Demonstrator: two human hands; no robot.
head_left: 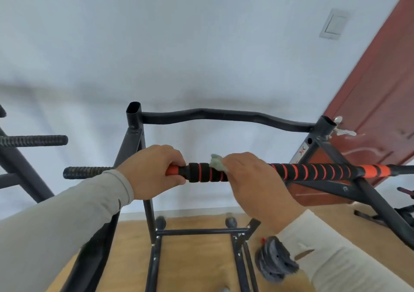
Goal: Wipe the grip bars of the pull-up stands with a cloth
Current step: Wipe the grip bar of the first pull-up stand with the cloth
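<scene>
a black and orange padded grip bar (313,171) is seen running across the middle of the view, carried on a dark metal pull-up stand (134,139). the bar is gripped by the left hand (152,170) near its orange end, the fingers curled over the top and the thumb wrapped underneath. just to the right, a pale green cloth (216,162) is pressed onto the bar by the right hand (253,179); its fingers are curled down over the cloth and the bar, and only a small bunched corner of the cloth is left showing beside the knuckles. how much cloth lies under the palm cannot be told. both arms are covered by light grey sleeves (67,213). behind the grip bar a curved black bar (224,115) is joined between two open-topped upright tubes. a second stand (33,140) with ribbed black handles is cut off at the left edge. a red-brown door (380,90) is cut off at the right, and a light switch (333,23) is fixed on the white wall (156,45). on the wooden floor (197,264) below, a stack of grey weight plates (273,260) is partly hidden by the right sleeve, and the whole picture is slightly blurred.
</scene>
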